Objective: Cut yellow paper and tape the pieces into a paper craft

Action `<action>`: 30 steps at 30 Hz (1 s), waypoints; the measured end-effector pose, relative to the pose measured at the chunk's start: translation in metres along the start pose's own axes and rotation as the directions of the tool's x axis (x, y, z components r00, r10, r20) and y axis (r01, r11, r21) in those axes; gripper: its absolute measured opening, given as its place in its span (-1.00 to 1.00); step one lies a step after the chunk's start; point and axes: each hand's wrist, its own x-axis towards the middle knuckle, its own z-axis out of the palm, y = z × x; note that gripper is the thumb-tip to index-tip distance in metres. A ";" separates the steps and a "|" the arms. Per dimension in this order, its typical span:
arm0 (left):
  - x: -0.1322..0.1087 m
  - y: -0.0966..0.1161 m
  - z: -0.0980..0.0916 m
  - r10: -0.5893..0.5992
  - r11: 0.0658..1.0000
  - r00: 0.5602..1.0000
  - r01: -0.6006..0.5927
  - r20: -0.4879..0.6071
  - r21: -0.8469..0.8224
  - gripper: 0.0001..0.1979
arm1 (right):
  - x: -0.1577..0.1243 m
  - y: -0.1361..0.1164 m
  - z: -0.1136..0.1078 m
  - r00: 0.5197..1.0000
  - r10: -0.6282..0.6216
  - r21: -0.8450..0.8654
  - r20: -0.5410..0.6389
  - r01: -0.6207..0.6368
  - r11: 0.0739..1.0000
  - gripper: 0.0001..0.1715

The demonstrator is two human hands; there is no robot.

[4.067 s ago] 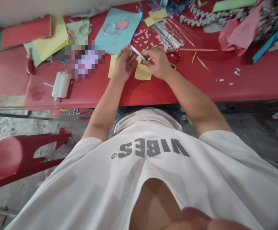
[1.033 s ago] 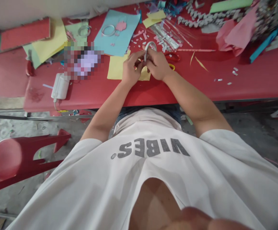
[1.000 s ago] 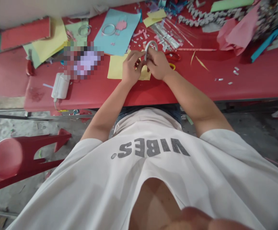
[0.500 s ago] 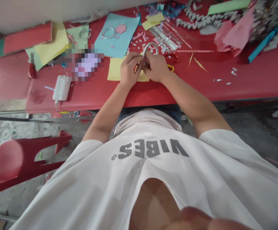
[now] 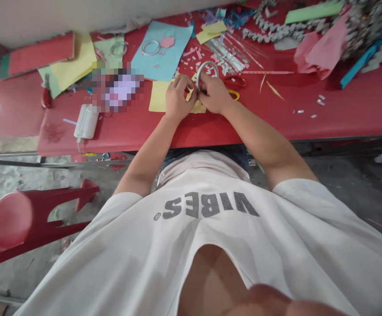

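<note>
A silvery-grey ring (image 5: 207,63) stands up from my right hand (image 5: 214,94), whose fingers are wrapped round its lower part. My left hand (image 5: 178,97) is curled close beside it, thumb and fingers near the ring's lower left side; whatever they pinch is too small to make out. Under both hands lies yellow paper (image 5: 157,96) on the red table (image 5: 207,131). Red-handled scissors (image 5: 239,80) and a yellow handle loop (image 5: 233,95) show just right of my right hand.
Blue paper (image 5: 164,35) with another ring (image 5: 150,47) lies behind my hands, near scattered paper bits. A white power bank (image 5: 86,122) sits left. Pink paper (image 5: 322,48) and grey garlands (image 5: 276,33) are at the back right. A red stool (image 5: 11,217) stands below left.
The fingers of my left hand have drawn back slightly from the ring and curled more. The ring stays in my right hand, nearly in the same place.
</note>
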 end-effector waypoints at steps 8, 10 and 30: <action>0.000 0.002 -0.004 0.005 0.968 0.993 -0.035 0.121 0.247 -0.67 | 0.000 -0.007 -0.011 0.990 0.064 -0.165 0.129 -0.042 0.985 -0.85; -0.001 -0.002 -0.003 -0.003 0.965 0.994 -0.025 0.106 0.262 -0.64 | 0.000 -0.009 -0.012 0.992 0.042 -0.203 0.121 -0.017 0.979 -0.98; -0.003 -0.009 -0.006 -0.172 0.961 0.981 0.188 -0.094 0.202 -0.70 | 0.001 -0.012 -0.015 0.990 0.117 -0.503 0.085 -0.059 0.862 -0.45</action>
